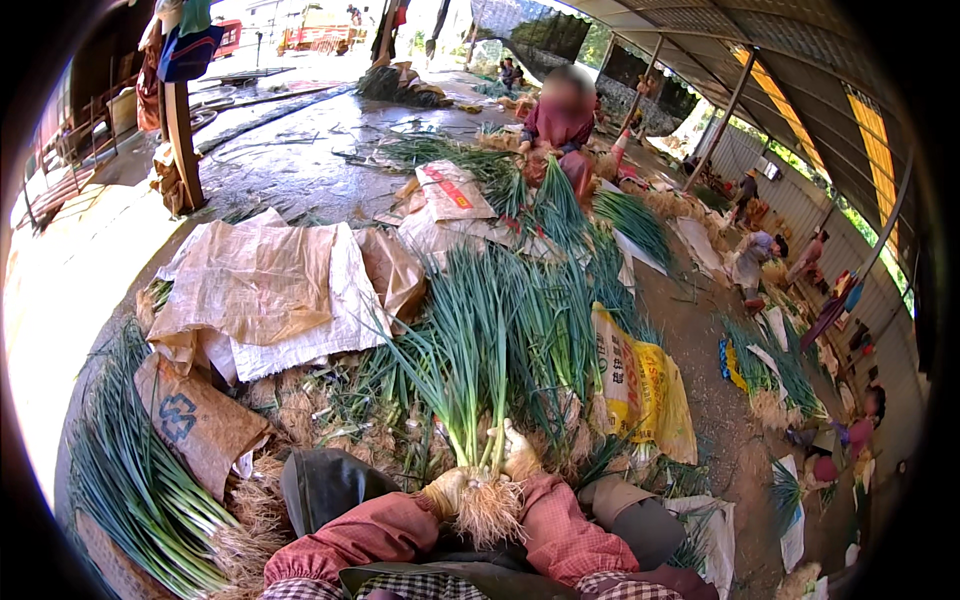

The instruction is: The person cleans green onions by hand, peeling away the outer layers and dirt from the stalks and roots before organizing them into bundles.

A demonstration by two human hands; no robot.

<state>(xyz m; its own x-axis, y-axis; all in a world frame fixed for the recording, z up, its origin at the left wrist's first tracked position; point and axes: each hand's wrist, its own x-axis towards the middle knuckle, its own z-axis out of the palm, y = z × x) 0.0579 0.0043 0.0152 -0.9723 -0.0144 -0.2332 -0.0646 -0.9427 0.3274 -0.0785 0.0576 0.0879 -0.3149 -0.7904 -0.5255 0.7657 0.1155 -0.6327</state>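
Both my gloved hands hold one bunch of green onions near its white stems, with the pale roots hanging toward me. My left hand grips the bunch low on the left side. My right hand closes on it from the right, slightly higher. The long green leaves fan away from me over a large heap of more green onions. Red sleeves cover my forearms, and dark rubber boots show below.
Woven sacks cover a pile at left, and a yellow sack lies at right. Another green onion pile lies at lower left. A person in a red top sits beyond the heap; several other people work along the right under a metal roof.
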